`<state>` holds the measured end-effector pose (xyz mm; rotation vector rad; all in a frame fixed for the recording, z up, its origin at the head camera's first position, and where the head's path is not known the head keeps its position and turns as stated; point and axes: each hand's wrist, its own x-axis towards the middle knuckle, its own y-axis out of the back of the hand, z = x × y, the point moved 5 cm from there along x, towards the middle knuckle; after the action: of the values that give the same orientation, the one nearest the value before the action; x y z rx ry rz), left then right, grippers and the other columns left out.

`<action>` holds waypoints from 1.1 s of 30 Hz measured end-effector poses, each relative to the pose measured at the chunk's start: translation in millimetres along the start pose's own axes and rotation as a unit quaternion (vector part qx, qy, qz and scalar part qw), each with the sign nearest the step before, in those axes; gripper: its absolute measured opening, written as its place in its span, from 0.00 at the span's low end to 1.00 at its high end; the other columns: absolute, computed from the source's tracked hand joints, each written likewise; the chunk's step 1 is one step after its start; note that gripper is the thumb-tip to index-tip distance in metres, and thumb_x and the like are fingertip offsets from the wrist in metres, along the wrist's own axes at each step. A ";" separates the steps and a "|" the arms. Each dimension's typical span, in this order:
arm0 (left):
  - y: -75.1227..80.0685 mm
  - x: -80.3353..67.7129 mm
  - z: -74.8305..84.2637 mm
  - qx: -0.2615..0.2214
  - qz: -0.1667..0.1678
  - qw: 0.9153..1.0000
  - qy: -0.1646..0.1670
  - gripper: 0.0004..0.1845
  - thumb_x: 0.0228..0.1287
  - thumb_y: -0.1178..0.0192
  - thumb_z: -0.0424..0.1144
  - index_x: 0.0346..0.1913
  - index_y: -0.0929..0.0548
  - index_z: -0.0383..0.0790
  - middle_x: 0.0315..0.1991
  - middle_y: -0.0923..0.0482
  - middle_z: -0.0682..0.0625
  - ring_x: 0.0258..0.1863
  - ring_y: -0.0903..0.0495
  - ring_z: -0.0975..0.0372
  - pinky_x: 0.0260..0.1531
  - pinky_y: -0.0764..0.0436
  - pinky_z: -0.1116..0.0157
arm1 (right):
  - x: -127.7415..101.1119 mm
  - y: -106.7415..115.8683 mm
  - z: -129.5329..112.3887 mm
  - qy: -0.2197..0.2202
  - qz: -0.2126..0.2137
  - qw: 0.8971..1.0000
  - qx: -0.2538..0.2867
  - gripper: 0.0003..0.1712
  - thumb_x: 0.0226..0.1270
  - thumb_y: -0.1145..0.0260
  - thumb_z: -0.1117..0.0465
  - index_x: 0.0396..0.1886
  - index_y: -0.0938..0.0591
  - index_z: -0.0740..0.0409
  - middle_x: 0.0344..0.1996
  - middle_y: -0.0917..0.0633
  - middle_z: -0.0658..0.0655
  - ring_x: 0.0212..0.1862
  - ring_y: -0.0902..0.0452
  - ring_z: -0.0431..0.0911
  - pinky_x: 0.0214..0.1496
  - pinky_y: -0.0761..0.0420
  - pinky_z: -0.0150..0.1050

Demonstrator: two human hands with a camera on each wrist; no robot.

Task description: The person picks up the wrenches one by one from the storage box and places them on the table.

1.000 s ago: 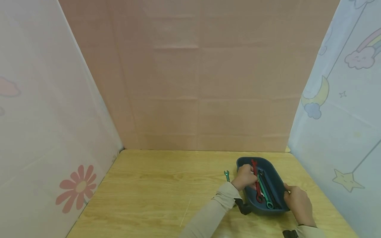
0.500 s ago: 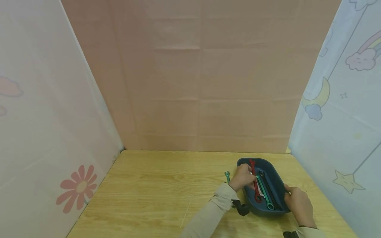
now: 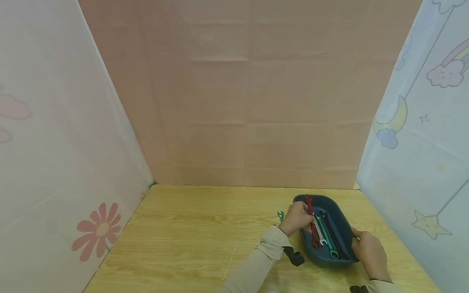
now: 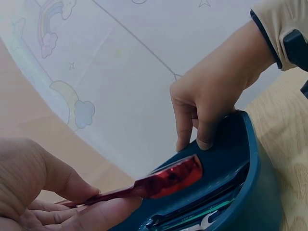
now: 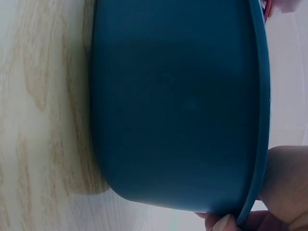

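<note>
While the left hand [image 3: 297, 217] pinches the red wrench [image 3: 312, 223] by its shank, thumb and fingertips [image 4: 103, 214] closed flat on the metal, the tool sits slanted inside the dark blue tray [image 3: 342, 228], its far jaw end up near the back rim and its ring end down on the tray floor. Over on the other side, the right hand [image 3: 368, 252] clamps the tray's near right rim, fingers [image 4: 192, 130] hooked over the edge and thumb underneath, pinning it on the wooden table [image 3: 190, 236]. Beside the red one in the tray lie a silver wrench [image 3: 318, 232], a green wrench [image 3: 327, 240] and a black wrench [image 3: 331, 234], all packed side by side and touching or nearly so. A small green wrench [image 3: 280, 215] rests out on the table, just left of the tray, behind the left hand. That red wrench looks like painted steel to me: stiff, dense for its slim build, and glossy enough to slide in a loose pinch. The flat middle of the shank is the sensible place to take it, and that is where the fingers are, though the neighbours could rattle or shift.
</note>
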<state>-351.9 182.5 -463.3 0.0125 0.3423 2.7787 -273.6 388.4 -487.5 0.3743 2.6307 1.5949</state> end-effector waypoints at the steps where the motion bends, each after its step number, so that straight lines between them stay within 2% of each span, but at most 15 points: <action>1: 0.4 -0.2 -0.7 0.000 -0.002 1.000 0.001 0.06 0.60 0.37 0.21 0.31 0.19 0.34 0.11 0.22 0.48 0.09 0.20 0.58 0.12 0.19 0.66 | 0.0 0.3 -0.1 0.001 0.002 1.000 -0.001 0.24 0.65 0.45 0.70 0.60 0.27 0.75 0.25 0.19 0.71 0.14 0.39 0.45 0.16 0.36 0.40; 2: 1.0 -0.4 -1.6 -0.002 -0.002 1.000 0.000 0.06 0.60 0.37 0.21 0.33 0.20 0.34 0.12 0.21 0.48 0.09 0.20 0.58 0.12 0.20 0.66 | 0.2 0.2 0.0 0.000 0.004 1.000 -0.002 0.24 0.65 0.45 0.70 0.60 0.26 0.75 0.28 0.18 0.73 0.15 0.39 0.46 0.16 0.35 0.40; 5: 3.6 -1.2 -3.1 -0.011 -0.001 1.000 -0.004 0.07 0.59 0.37 0.21 0.37 0.20 0.33 0.13 0.21 0.47 0.09 0.20 0.58 0.13 0.19 0.66 | 0.6 -0.4 0.5 -0.002 0.002 1.000 -0.002 0.24 0.65 0.45 0.70 0.60 0.27 0.75 0.27 0.18 0.73 0.15 0.39 0.46 0.16 0.35 0.40; 10: 9.1 -2.7 -3.4 -0.018 0.005 1.000 -0.011 0.11 0.57 0.37 0.19 0.41 0.21 0.32 0.14 0.21 0.46 0.11 0.18 0.53 0.19 0.15 0.56 | 0.2 -0.5 0.4 0.002 0.001 1.000 0.001 0.24 0.65 0.46 0.70 0.60 0.27 0.76 0.16 0.23 0.58 0.14 0.41 0.44 0.15 0.36 0.39; 13: 11.8 -3.5 -3.1 -0.022 0.005 1.000 -0.013 0.12 0.58 0.37 0.19 0.43 0.21 0.31 0.14 0.20 0.46 0.12 0.18 0.52 0.24 0.15 0.51 | -0.6 0.4 -0.5 0.008 0.008 1.000 0.001 0.24 0.64 0.46 0.70 0.59 0.27 0.76 0.15 0.24 0.57 0.14 0.42 0.45 0.15 0.36 0.40; 16: 15.2 -4.8 -2.6 -0.028 0.007 0.999 -0.016 0.13 0.58 0.38 0.20 0.46 0.22 0.30 0.16 0.20 0.46 0.13 0.17 0.50 0.25 0.15 0.50 | -1.3 1.3 -1.2 0.008 0.009 1.000 0.002 0.24 0.64 0.46 0.70 0.59 0.27 0.76 0.14 0.26 0.56 0.14 0.42 0.44 0.15 0.36 0.39; 21: 22.8 -6.9 -5.6 -0.018 0.017 1.000 -0.017 0.16 0.57 0.37 0.19 0.49 0.22 0.30 0.17 0.19 0.46 0.14 0.17 0.50 0.22 0.14 0.55 | -1.6 1.9 -1.3 0.000 0.002 1.000 0.001 0.24 0.65 0.46 0.69 0.60 0.28 0.76 0.14 0.27 0.54 0.14 0.41 0.44 0.16 0.36 0.39; 28: 26.7 -9.0 -11.9 -0.023 0.009 0.999 -0.024 0.18 0.59 0.38 0.20 0.52 0.23 0.29 0.19 0.19 0.48 0.12 0.18 0.54 0.28 0.14 0.50 | -1.6 0.4 -0.6 -0.003 0.000 1.000 0.000 0.24 0.65 0.46 0.70 0.60 0.28 0.76 0.19 0.21 0.63 0.15 0.40 0.45 0.16 0.35 0.40; 33: 28.9 -10.8 -11.2 -0.015 0.011 0.999 -0.029 0.19 0.60 0.37 0.21 0.54 0.23 0.30 0.20 0.19 0.49 0.13 0.18 0.54 0.22 0.14 0.59 | -1.2 -0.8 0.7 -0.003 -0.001 1.000 0.000 0.24 0.65 0.45 0.70 0.60 0.27 0.76 0.21 0.20 0.66 0.15 0.40 0.46 0.16 0.35 0.40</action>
<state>-351.8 149.8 -467.0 0.0901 0.2871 2.7985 -272.4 388.4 -488.6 0.3756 2.6270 1.5902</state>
